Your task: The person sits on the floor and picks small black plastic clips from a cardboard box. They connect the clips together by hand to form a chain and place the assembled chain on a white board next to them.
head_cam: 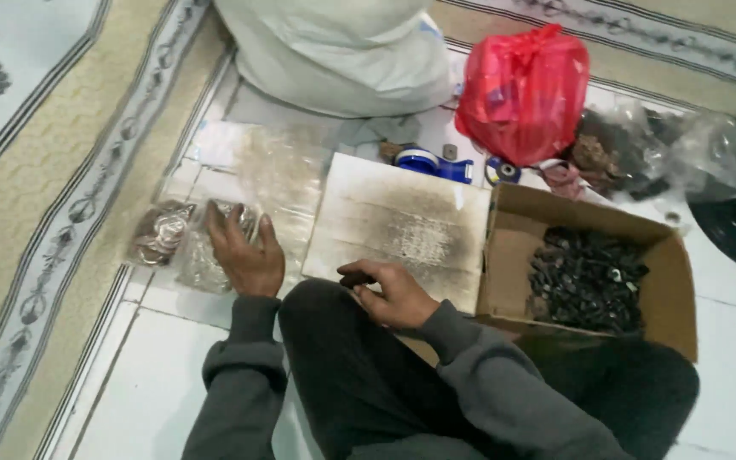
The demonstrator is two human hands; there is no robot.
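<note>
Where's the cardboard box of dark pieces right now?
In the head view, the cardboard box sits on the floor at the person's right, beside the right hand, below the red bag.

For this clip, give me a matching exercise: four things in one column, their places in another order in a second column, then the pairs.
Things:
1. red plastic bag
2. cardboard box
3. blue tape dispenser
4. small dark piece

Places:
A. in the right hand
B. far side, beside the white sack
C. right of the flat board, holding dark pieces
D. just beyond the board

Pairs: 1-B, 2-C, 3-D, 4-A
</note>
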